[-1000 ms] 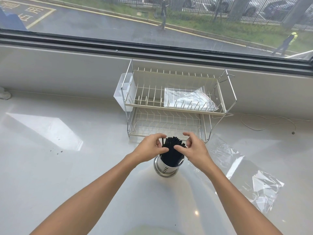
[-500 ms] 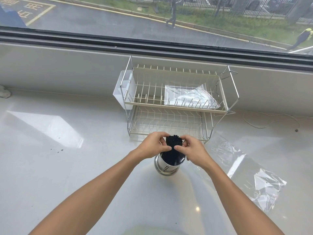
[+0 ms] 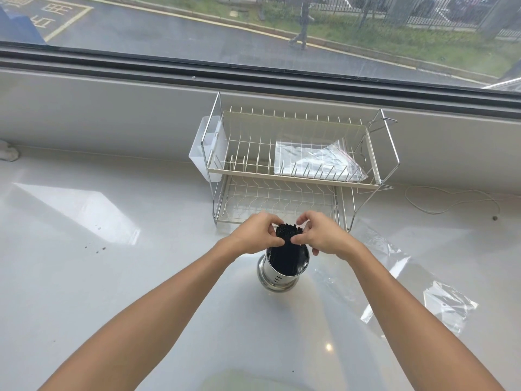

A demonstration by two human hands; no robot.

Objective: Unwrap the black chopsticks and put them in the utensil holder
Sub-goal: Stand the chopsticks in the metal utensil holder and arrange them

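A bundle of black chopsticks point(image 3: 287, 253) stands upright in a shiny steel utensil holder point(image 3: 277, 279) on the white counter, tips pointing up. My left hand point(image 3: 258, 232) grips the bundle's top from the left, thumb and fingers curled round it. My right hand point(image 3: 321, 234) grips the same top from the right. Both hands meet over the holder and hide part of the bundle's upper end.
A two-tier wire dish rack point(image 3: 296, 170) stands just behind the holder, with a clear plastic bag point(image 3: 315, 162) on its top tier and a white side cup point(image 3: 203, 148). Empty clear wrappers point(image 3: 448, 306) lie on the counter to the right. A thin cord point(image 3: 451, 201) lies at the back right.
Both hands have closed in and squeezed the spread chopstick tops into a tighter bundle. The holder has stayed in place.
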